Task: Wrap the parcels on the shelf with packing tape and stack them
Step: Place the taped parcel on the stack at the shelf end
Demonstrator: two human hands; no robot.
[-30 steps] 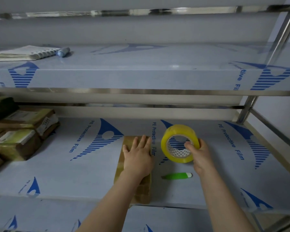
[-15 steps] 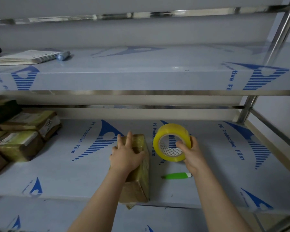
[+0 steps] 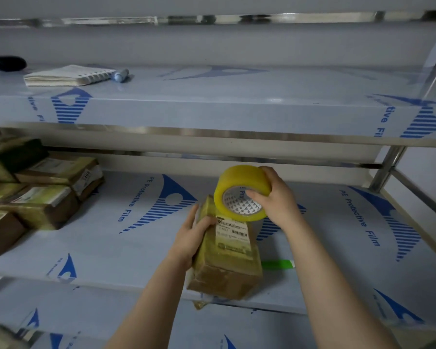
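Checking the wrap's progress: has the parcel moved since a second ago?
Yes. The parcel, gripped by the left hand, has turned label-up and shifted right, and now covers the left end of the green cutter.

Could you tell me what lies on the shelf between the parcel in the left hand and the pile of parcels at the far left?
Nothing. The head view shows only bare, film-covered shelf between the parcel and the pile.

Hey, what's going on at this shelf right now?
A person is taping a parcel on the middle shelf. The left hand grips the parcel, label up, near the front edge; the right hand holds a yellow tape roll at its far end. More parcels are stacked at the left.
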